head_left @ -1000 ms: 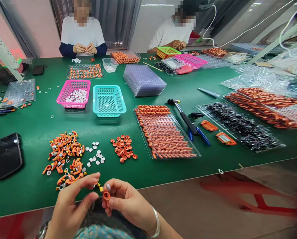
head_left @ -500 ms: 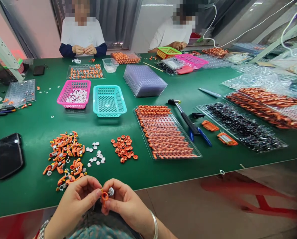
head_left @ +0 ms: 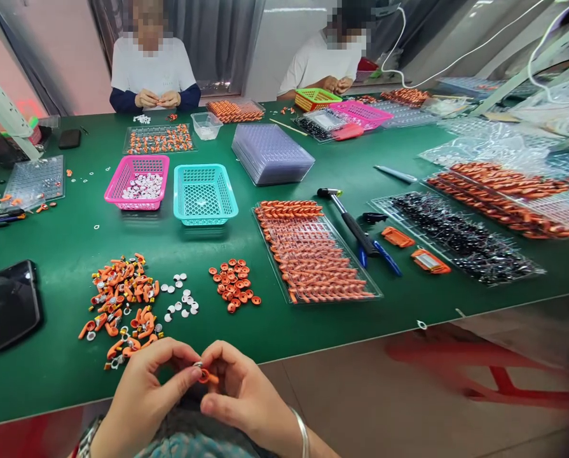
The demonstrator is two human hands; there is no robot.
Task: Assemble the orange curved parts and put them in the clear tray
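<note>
A small assembly workshop: co-workers sit at a green worktable covered with part trays.

Ahead of my hands I see a bare strip of desk along the near edge, open to the right below the tray. Straight ahead the orange pile, white discs and orange rings block the way, with narrow green lanes between them. The phone bounds the left; the baskets stand farther back.
</note>
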